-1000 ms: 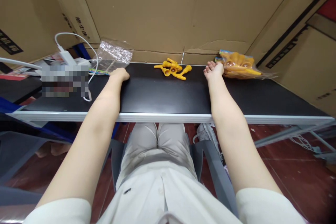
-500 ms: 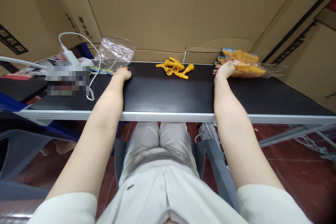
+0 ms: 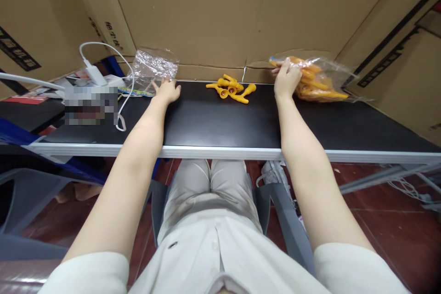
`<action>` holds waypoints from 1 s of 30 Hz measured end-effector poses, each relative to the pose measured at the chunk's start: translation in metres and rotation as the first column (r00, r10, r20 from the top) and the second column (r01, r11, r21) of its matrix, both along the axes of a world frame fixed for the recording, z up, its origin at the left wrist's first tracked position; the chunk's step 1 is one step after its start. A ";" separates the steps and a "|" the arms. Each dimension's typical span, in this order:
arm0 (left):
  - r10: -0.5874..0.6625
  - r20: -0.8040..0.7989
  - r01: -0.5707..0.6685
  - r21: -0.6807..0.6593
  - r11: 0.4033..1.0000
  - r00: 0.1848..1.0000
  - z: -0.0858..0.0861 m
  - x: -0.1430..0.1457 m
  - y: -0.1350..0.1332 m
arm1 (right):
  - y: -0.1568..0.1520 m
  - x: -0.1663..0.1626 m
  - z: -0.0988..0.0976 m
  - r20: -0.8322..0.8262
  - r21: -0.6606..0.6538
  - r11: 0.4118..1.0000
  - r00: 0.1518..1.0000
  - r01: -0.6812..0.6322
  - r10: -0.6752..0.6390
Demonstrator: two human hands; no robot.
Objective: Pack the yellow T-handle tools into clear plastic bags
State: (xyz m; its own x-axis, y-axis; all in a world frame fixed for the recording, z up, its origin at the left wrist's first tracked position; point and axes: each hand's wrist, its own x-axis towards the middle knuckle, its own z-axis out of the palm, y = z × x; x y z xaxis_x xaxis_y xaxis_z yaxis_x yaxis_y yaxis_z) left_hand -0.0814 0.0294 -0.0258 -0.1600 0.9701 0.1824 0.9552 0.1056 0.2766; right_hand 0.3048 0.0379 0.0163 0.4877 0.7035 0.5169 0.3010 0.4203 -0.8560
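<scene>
My right hand point(image 3: 286, 79) grips the left end of a clear bag of yellow toy pieces point(image 3: 319, 81) and holds that end up off the black table point(image 3: 220, 121) at the back right. My left hand point(image 3: 167, 89) lies on the table with fingers spread, touching the edge of a pile of empty clear plastic bags point(image 3: 151, 70). Between the hands, a small heap of loose yellow toy pieces point(image 3: 231, 89) rests near the table's back edge.
Cardboard boxes point(image 3: 213, 14) wall the table at the back and sides. A white charger with its cable point(image 3: 94, 72) and a blurred object lie at the left. My lap and a grey chair show below the table's front edge.
My right hand closed on the filled bag and lifted its left end. My left hand opened its fingers and slid slightly right toward the empty bags.
</scene>
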 end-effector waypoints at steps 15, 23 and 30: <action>-0.699 0.468 0.455 0.536 0.711 0.541 -0.021 0.066 0.022 | -0.015 -0.073 -0.011 0.195 0.033 0.880 0.867 -0.473 0.459; -0.709 0.324 0.447 0.597 0.667 0.626 -0.011 0.067 0.016 | -0.027 -0.076 -0.006 0.269 -0.130 0.872 0.830 -0.471 0.488; -0.571 0.156 0.362 0.633 0.684 0.806 -0.003 0.050 0.021 | 0.000 -0.068 -0.023 0.288 -0.215 0.829 0.777 -0.517 0.559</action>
